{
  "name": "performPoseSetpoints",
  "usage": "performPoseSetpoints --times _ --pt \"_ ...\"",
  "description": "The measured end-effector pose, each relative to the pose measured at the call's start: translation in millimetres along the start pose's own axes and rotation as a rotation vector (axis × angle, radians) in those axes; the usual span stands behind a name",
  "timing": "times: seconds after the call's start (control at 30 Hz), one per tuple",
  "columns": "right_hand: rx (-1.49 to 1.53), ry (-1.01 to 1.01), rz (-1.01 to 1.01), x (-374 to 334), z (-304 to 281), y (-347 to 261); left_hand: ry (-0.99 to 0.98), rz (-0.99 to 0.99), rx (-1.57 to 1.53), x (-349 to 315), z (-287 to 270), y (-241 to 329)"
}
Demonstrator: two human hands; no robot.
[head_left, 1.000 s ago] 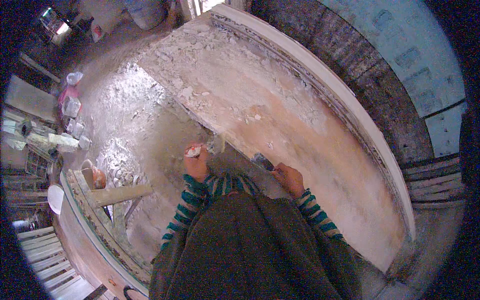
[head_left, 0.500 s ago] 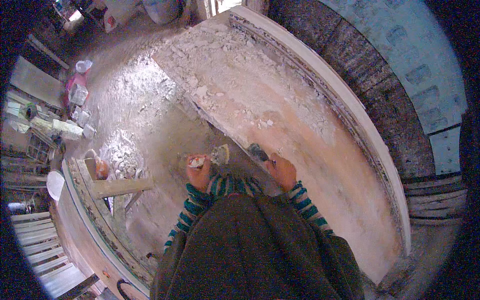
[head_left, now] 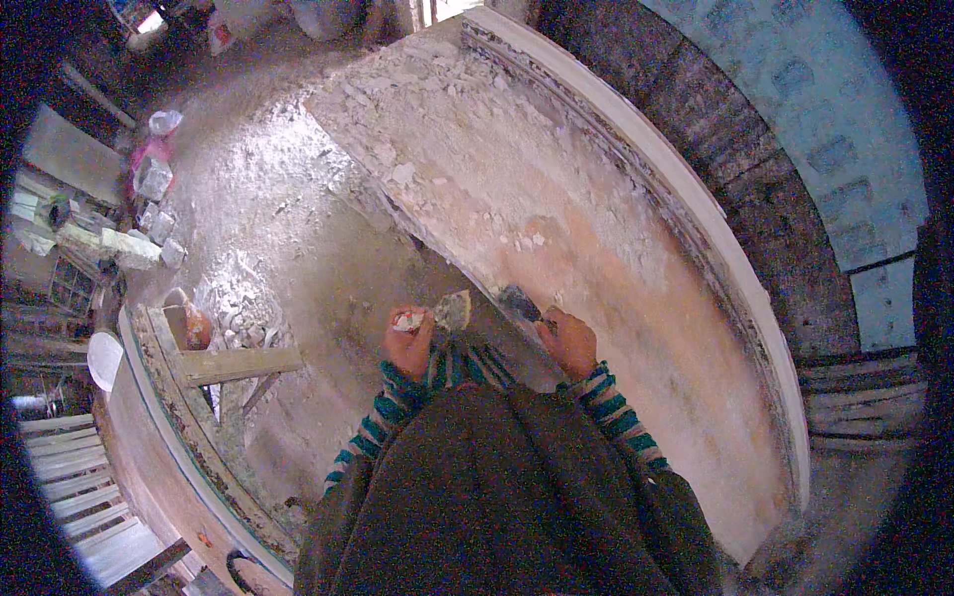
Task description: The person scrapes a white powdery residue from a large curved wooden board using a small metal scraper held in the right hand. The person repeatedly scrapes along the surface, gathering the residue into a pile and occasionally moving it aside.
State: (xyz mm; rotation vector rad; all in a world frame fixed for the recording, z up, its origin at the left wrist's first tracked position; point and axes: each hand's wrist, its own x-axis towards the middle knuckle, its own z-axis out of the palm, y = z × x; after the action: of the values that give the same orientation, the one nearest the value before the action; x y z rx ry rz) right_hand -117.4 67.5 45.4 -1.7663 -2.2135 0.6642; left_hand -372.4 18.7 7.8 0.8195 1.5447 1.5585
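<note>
My left hand (head_left: 407, 350) is closed round the handle of a putty knife (head_left: 454, 310), whose pale, plaster-caked blade points right. In my right hand (head_left: 570, 343) is a dark-bladed scraper (head_left: 519, 301), held by its handle with the blade at the near edge of a long table (head_left: 616, 328). The two blades face each other with a gap between them. Pale dust and broken plaster crumbs (head_left: 527, 240) are strewn over the tabletop, thickest toward its far end. Whether the scraper's blade touches the table edge I cannot tell.
A raised rim (head_left: 686, 189) runs along the table's far side. At the left stand a wooden frame (head_left: 238, 366) and an orange-brown pot (head_left: 199, 328). Rubble (head_left: 243, 303) lies on the floor. White bags and blocks (head_left: 154, 179) line the left side; a slatted pallet (head_left: 79, 477) lies lower left.
My left hand has moved slightly right with the putty knife, bringing its blade nearer the scraper. My right hand has shifted a little right and the scraper's blade shows more fully.
</note>
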Motion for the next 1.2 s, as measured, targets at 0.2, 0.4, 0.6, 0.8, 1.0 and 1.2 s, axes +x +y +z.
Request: performPoseSetpoints --times 0.2,0.4,0.6,0.8,1.0,1.2 --pt "0.011 -0.073 0.027 -14.0 1.5 7.1 -0.042 0.035 -0.065 5.9 -2.4 -11.6" --pt "-0.014 0.022 -0.005 -6.4 5.1 -2.2 0.001 -0.001 -0.081 4.3 -6.5 -13.0" --pt "0.028 -0.054 0.008 -8.3 -3.0 -9.1 -0.050 0.041 -0.043 5.1 -15.4 -22.9" --pt "0.034 -0.064 0.037 -7.6 -2.9 -9.1 0.038 0.001 -0.131 1.0 -14.6 -15.8" --pt "-0.010 0.006 -0.001 1.5 4.6 -2.9 0.032 0.010 -0.167 1.4 -20.2 -22.6" --pt "0.118 -0.035 -0.023 8.6 -8.4 -19.8 0.027 0.073 -0.101 1.7 -21.0 -16.1"
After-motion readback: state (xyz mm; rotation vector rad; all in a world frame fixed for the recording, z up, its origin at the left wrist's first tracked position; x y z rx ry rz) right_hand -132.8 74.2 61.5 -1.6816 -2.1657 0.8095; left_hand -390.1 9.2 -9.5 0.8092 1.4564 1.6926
